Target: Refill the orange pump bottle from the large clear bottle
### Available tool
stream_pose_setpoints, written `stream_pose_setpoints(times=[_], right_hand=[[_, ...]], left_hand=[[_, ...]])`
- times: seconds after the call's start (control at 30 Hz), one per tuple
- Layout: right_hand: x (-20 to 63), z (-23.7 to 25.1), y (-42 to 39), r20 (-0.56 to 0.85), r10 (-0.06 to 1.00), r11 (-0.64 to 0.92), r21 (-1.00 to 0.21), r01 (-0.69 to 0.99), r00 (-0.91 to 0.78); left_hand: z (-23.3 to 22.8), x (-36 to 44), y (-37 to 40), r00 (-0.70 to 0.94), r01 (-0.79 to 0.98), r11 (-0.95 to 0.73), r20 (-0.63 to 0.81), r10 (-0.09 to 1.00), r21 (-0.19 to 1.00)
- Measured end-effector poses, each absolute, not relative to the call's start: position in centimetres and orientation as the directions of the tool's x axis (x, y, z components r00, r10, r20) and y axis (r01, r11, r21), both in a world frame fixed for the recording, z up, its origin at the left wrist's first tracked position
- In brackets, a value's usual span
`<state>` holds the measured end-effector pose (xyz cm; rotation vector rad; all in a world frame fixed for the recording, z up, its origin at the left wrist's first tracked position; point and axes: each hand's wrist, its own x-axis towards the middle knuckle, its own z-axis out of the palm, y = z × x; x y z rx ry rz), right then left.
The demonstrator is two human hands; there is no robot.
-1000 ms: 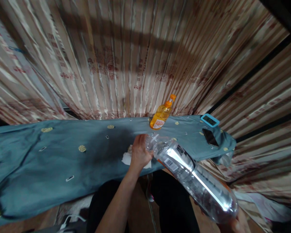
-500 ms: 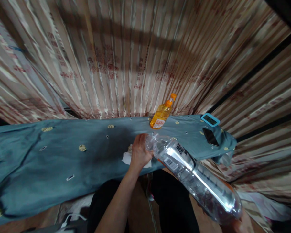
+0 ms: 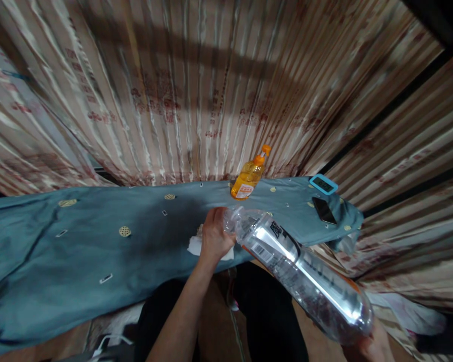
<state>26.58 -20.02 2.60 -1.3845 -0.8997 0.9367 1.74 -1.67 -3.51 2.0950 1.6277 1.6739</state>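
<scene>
The person's left hand [image 3: 216,235] is curled around the neck end of a large clear plastic bottle [image 3: 302,274], its fingers closed at the mouth, where any cap is hidden by the hand. The right hand [image 3: 370,347] shows only in part at the lower right corner of the view, cupped under the bottle's base and bearing it up; how far its fingers wrap cannot be told. The bottle lies tilted, its neck toward 11 o'clock and its base toward 5 o'clock, held above the near edge of the tabletop [image 3: 79,251] and over the person's dark-clad lap. A dark label with white print and a barcode runs around its upper body. Just under the left hand, on the tabletop, lies a crumpled white tissue [image 3: 195,245], partly covered by the hand. The tabletop is draped in a teal cloth [image 3: 143,236] with small yellow and white motifs. At 12 o'clock from the left hand, near the far edge, stands an orange squeeze bottle [image 3: 248,178] with an orange nozzle, leaning a little to the right. Toward 2 o'clock, at the right end of the cloth, a dark phone [image 3: 323,210] lies flat, and just beyond it sits a small blue-framed digital clock [image 3: 323,184]. Striped, patterned curtains [image 3: 196,90] hang behind the tabletop.
</scene>
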Motion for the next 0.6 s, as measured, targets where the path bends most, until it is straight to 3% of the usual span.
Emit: stream_pose_setpoints(times=[0.4, 0.6], right_hand=[[26.2, 2.9, -20.3, -0.104, 0.879, -0.073, -0.994, -0.084, 0.465], [26.6, 2.7, -20.2, -0.018, 0.934, -0.023, -1.000, 0.008, 0.358]], left_hand=[[-3.6, 1.7, -1.5, -0.122, 0.673, -0.491, 0.738, 0.664, 0.553], [-3.7, 1.9, -1.5, -0.128, 0.674, -0.472, 0.718, 0.684, 0.569]])
